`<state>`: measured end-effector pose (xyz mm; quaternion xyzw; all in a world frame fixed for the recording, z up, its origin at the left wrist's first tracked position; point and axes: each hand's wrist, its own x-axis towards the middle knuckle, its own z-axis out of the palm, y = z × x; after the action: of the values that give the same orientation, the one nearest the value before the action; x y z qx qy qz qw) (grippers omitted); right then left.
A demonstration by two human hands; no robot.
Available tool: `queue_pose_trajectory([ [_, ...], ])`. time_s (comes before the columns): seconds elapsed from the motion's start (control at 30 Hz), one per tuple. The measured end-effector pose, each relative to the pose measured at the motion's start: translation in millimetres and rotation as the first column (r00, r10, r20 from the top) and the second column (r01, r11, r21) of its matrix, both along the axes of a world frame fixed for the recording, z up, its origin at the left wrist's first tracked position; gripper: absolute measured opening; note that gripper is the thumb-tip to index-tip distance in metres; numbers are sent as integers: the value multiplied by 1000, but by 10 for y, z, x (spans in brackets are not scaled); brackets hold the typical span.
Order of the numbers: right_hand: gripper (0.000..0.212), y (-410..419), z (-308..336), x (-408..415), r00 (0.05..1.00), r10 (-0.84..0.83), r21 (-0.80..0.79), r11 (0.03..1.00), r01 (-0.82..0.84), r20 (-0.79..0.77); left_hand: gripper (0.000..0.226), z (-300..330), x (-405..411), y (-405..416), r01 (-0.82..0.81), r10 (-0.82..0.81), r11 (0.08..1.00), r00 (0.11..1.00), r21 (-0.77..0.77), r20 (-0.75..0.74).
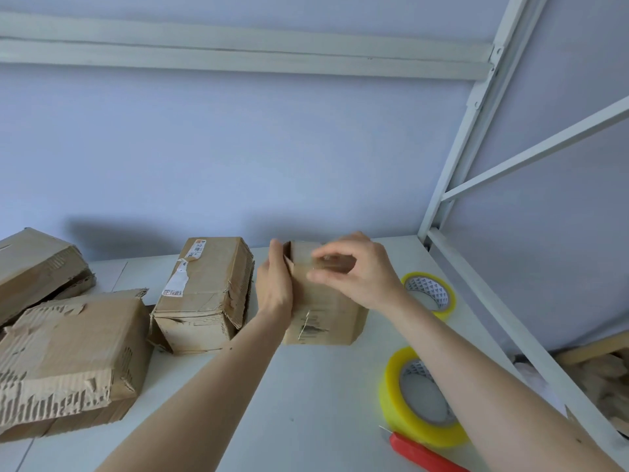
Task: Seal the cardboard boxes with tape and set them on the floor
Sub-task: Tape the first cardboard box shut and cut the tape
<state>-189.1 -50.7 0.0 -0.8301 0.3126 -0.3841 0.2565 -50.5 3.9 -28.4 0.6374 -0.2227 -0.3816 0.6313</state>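
A small brown cardboard box [323,301] stands upright mid-counter, flaps closed, front torn. Three larger battered boxes lie left: one labelled [204,294] beside it, two [68,362] [37,267] at the left edge. Two yellow tape rolls [422,396] [430,294] stand right

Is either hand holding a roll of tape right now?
No, both tape rolls lie on the table while both hands are on the small box.
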Motion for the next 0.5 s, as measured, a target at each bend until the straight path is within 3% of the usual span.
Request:
queue_pose_trajectory([
  [0.03,14,20,65,-11,999,-28,115,993,22,45,54,-52,-22,41,-26,26,999,1000,-36,-7],
  [0.07,27,29,126,4,994,-96,178,980,84,58,50,-109,-42,70,-47,47,997,999,-67,-5],
  [0.1,37,30,177,29,987,-162,176,971,163,-24,46,-148,-75,100,-71,71,993,997,-93,1],
  [0.13,42,33,214,81,960,-207,145,961,235,-186,44,-194,-106,115,-90,91,989,996,-114,9],
  [0.2,59,78,227,214,811,-200,119,942,313,-551,45,-259,-174,149,-92,99,985,994,-147,43],
  [0.27,72,146,147,316,680,-187,66,942,328,-709,44,-309,-209,181,-96,103,982,994,-165,36],
  [0.37,63,201,66,369,680,-259,-29,943,331,-686,43,-337,-214,202,-93,92,977,996,-192,-13],
  [0.5,51,133,88,378,700,-310,-15,919,394,-643,45,-311,-244,206,-85,93,979,995,-183,36],
])
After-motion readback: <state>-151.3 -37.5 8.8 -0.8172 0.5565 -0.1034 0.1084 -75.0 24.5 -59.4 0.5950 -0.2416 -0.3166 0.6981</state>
